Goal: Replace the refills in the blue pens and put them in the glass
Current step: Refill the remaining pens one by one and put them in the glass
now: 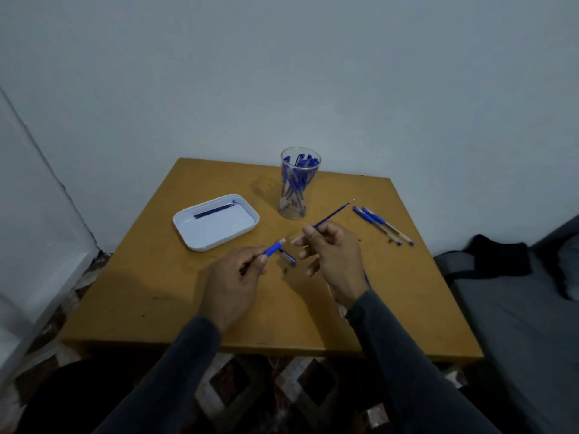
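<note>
In front of the glass [297, 186] | our left hand [233, 277] pinches a blue pen barrel [275, 247], right hand [332, 249] grips a refill [332, 215] | risk: refill misses the barrel mouth, bends | glass crowded with pens; tray [194, 236] left of it holds refills; two pens [380, 225] wait right.

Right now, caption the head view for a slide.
Left hand holds pen barrel, right hand holds refill, near glass.

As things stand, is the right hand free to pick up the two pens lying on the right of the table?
Probably not yet: the right hand is pinching a refill. The two pens lie uncovered on the table, with nothing between.
</note>
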Demonstrator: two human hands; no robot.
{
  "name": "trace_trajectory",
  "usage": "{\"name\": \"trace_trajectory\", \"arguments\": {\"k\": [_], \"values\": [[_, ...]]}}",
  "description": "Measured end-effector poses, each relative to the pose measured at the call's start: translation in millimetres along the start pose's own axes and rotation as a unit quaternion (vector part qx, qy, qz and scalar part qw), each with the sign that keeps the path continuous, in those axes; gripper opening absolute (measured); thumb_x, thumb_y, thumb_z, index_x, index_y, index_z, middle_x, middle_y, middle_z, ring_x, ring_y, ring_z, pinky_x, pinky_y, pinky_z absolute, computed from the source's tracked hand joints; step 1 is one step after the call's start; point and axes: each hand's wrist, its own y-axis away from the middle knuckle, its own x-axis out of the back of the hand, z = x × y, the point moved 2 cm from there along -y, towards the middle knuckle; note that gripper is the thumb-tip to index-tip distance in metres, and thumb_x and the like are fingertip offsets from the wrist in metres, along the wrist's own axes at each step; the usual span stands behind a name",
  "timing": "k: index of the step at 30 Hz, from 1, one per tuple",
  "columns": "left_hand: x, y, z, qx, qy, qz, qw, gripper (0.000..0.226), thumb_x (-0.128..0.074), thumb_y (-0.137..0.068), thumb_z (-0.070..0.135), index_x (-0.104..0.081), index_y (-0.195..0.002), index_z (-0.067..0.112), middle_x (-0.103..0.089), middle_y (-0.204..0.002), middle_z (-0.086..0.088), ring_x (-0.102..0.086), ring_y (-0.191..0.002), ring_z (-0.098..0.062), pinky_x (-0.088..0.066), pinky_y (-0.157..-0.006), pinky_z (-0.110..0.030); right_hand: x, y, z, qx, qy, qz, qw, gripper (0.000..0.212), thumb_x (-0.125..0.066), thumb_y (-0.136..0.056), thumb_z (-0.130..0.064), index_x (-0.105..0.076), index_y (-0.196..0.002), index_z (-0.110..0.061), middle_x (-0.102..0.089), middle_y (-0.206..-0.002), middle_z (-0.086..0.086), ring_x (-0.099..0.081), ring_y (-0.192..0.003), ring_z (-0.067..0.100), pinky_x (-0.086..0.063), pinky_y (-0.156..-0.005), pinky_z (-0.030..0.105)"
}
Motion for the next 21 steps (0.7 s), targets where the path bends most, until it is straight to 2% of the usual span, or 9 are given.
{"name": "trace_trajectory", "arguments": {"k": [3, 11, 19, 21], "values": [[-9, 1, 2, -0.002, 0.0, -0.01, 1.0, 0.023, -0.059, -0.1, 0.027, -0.07, -0.12, 0.028, -0.07, -0.092, 0.014, -0.067, -0.088, -0.007, -0.061, -0.077, -0.042, 5, 4, -1, -0.005, -0.019, -0.007, 1.0, 0.016, -0.058, -0.104, -0.015, -0.062, -0.095, -0.002, -0.076, -0.09, 0.012, -0.068, -0.067, 0.024, -0.051, -0.042, 0.03], [-18, 0, 2, -0.008, -0.026, -0.039, 0.999, 0.026, -0.058, -0.101, 0.025, -0.069, -0.125, 0.026, -0.068, -0.096, 0.015, -0.065, -0.09, -0.005, -0.06, -0.079, -0.037, 9, 8, 1, -0.022, -0.027, -0.005, 0.999, 0.017, -0.056, -0.106, -0.017, -0.06, -0.104, -0.001, -0.077, -0.09, 0.01, -0.07, -0.067, 0.022, -0.053, -0.043, 0.031], [-22, 1, -2, -0.014, -0.042, -0.048, 0.998, 0.025, -0.056, -0.101, 0.027, -0.066, -0.124, 0.031, -0.068, -0.094, 0.015, -0.061, -0.087, 0.0, -0.052, -0.073, -0.02, 10, 6, 8, -0.04, -0.029, -0.02, 0.999, 0.017, -0.058, -0.104, -0.015, -0.061, -0.106, 0.002, -0.076, -0.091, 0.011, -0.07, -0.07, 0.024, -0.054, -0.045, 0.032], [-22, 1, -3, -0.013, -0.042, -0.049, 0.998, 0.026, -0.056, -0.101, 0.028, -0.067, -0.124, 0.031, -0.068, -0.095, 0.014, -0.063, -0.088, -0.001, -0.054, -0.074, -0.024, 10, 5, 10, -0.051, -0.028, -0.035, 0.998, 0.018, -0.062, -0.102, -0.015, -0.065, -0.106, 0.003, -0.076, -0.091, 0.012, -0.069, -0.071, 0.025, -0.053, -0.045, 0.032]]}}
